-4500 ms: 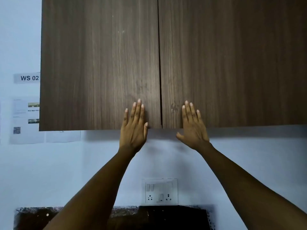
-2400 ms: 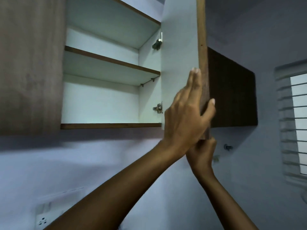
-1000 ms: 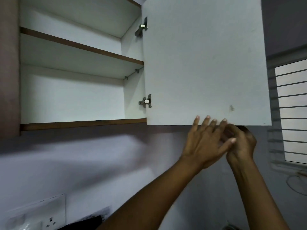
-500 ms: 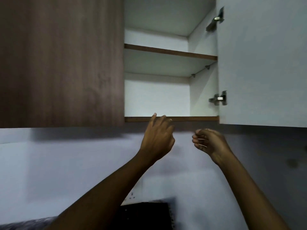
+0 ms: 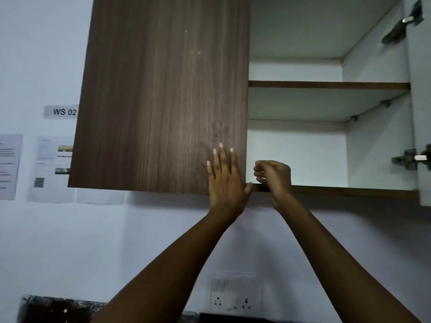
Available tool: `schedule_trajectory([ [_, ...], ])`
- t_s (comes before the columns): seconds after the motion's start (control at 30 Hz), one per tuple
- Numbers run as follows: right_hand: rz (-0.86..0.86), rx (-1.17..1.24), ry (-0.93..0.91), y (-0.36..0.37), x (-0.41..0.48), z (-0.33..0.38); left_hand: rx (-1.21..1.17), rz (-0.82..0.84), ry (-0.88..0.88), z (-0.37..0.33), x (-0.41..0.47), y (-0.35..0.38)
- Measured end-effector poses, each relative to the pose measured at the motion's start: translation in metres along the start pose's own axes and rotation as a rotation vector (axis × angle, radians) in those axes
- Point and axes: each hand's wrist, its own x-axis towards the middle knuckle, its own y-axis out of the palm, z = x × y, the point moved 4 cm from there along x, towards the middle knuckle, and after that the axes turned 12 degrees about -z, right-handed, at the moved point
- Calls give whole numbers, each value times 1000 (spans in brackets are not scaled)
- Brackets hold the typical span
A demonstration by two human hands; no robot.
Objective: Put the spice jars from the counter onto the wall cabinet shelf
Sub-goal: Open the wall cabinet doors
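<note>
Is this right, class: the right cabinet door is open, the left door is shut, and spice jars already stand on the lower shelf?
Not quite. The head view shows the lower shelf bare, with no jars. The right door is open and the left door shut, as stated.

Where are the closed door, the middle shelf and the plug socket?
closed door [image 5: 158,94], head view, middle of its wood front.
middle shelf [image 5: 326,85], head view, brown front edge.
plug socket [image 5: 229,297], head view, white plate.

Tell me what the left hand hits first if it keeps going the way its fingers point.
The left hand already lies flat against the closed left cabinet door; sliding upward it stays on that panel, nothing else in line.
</note>
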Motion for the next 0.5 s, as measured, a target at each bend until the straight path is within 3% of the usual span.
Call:
schedule_trajectory([
  [0.17,-19,-42,-102,39,8,10,20,71,-90,4,8,8],
  [0.5,123,-63,-23,45,15,0,-14,136,-99,-4,6,-1],
])
